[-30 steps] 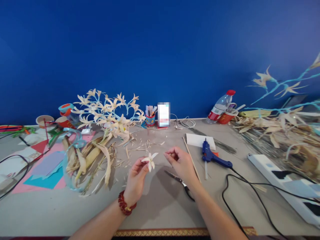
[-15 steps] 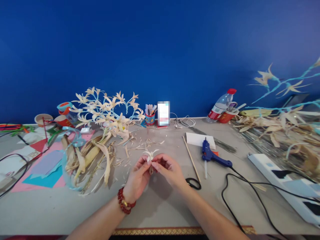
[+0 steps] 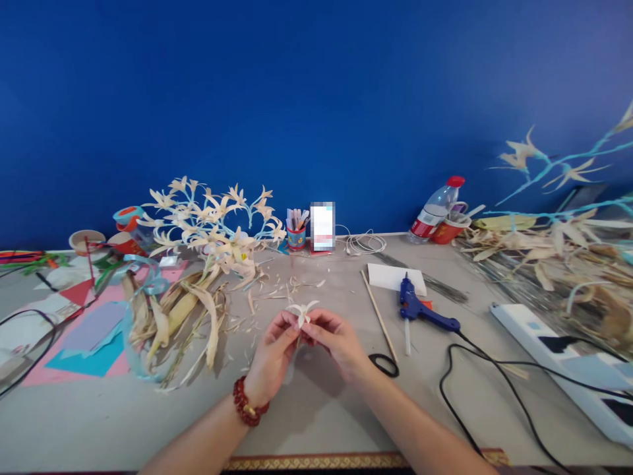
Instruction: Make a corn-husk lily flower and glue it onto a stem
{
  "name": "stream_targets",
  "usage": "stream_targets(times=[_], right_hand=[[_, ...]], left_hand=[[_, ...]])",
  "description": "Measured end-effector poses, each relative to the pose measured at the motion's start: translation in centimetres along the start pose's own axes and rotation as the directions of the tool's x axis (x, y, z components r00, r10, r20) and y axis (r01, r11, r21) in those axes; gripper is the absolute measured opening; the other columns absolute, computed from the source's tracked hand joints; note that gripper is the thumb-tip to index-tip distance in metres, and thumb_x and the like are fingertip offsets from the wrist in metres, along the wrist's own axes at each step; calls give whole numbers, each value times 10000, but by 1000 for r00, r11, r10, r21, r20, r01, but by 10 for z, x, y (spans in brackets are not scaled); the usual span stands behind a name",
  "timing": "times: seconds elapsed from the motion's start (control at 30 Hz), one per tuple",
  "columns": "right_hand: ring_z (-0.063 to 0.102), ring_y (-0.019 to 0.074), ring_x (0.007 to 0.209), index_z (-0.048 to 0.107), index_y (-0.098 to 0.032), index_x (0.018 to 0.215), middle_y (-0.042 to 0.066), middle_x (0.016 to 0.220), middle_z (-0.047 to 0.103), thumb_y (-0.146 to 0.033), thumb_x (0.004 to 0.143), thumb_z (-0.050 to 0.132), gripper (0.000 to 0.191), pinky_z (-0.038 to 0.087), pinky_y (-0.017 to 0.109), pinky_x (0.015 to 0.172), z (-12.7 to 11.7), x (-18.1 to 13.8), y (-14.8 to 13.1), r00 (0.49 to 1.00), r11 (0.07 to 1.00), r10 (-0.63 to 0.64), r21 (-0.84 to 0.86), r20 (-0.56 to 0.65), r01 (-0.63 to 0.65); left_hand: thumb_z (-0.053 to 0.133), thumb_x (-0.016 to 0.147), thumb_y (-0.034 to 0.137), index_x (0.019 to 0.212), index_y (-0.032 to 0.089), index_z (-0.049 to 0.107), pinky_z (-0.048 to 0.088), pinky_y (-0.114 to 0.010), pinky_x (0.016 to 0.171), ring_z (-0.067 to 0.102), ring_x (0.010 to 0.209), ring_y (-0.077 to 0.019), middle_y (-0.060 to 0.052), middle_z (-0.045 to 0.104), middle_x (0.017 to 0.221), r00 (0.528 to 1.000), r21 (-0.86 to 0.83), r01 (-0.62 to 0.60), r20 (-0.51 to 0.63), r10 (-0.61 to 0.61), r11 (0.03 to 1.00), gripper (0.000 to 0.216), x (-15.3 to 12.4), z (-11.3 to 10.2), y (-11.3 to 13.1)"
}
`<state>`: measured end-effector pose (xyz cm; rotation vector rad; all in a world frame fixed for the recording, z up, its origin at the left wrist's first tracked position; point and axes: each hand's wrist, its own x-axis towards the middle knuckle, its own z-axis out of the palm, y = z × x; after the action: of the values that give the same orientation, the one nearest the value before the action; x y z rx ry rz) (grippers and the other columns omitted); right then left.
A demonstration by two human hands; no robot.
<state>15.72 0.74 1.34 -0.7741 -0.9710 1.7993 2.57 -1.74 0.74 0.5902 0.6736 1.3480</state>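
Observation:
A small cream flower made of corn husk sticks up between my two hands above the grey table. My left hand, with a red bead bracelet at the wrist, pinches the flower's base from the left. My right hand meets it from the right, fingers closed on the same base. Black-handled scissors lie on the table just right of my right wrist, partly hidden by it.
A blue glue gun with a black cord lies to the right, beside a wooden stick. Corn husks and a husk-flower bouquet lie left. Coloured paper is far left; a white power strip is far right.
My right hand came left from above the scissors and closed on the flower's base beside my left hand. The flower turned more upright between both hands.

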Motion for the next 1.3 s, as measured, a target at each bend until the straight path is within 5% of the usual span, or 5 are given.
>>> stream_targets(times=[0.23, 0.57, 0.97, 1.1, 1.3], right_hand=[[586, 116, 489, 643, -184, 738, -28, 561, 640, -328, 697, 781, 204, 425, 231, 517, 1, 0, 2, 998, 993, 53, 107, 37, -57], [555, 101, 467, 642, -170, 738, -33, 549, 608, -353, 692, 783, 236, 453, 231, 507, -2, 1, 1, 997, 991, 72, 113, 14, -73], [475, 115, 580, 690, -206, 712, -10, 660, 586, -358, 690, 765, 172, 376, 236, 545, -1, -1, -4, 984, 973, -176, -152, 1, 175], [466, 128, 607, 699, -210, 714, -1, 685, 550, -395, 695, 757, 194, 359, 239, 544, -2, 0, -1, 971, 943, -237, -231, 32, 238], [472, 147, 627, 709, -220, 715, 7, 678, 530, -392, 783, 688, 186, 341, 261, 576, -4, -1, -3, 939, 845, -312, -409, 147, 345]], left_hand=[[734, 738, 216, 725, 133, 643, 424, -197, 544, 533, 526, -74, 13, 605, 591, 980, -58, 197, -25, -199, 979, 124, 2, -4, -4], [713, 760, 203, 848, 153, 650, 444, -211, 632, 551, 627, -88, 1, 607, 693, 990, 37, 131, 44, -133, 991, 120, -3, 1, -4], [734, 727, 252, 867, 190, 680, 442, -261, 792, 566, 859, -167, -39, 632, 887, 980, 276, -171, -50, 192, 946, 163, -7, -5, -4], [724, 732, 270, 912, 214, 687, 437, -301, 839, 558, 934, -207, -69, 607, 1023, 923, 399, -358, 16, 384, 844, 192, -9, -5, 4], [667, 784, 260, 854, 205, 698, 436, -307, 798, 545, 919, -220, -76, 594, 948, 901, 495, -417, 119, 416, 762, 94, -7, -8, 10]])
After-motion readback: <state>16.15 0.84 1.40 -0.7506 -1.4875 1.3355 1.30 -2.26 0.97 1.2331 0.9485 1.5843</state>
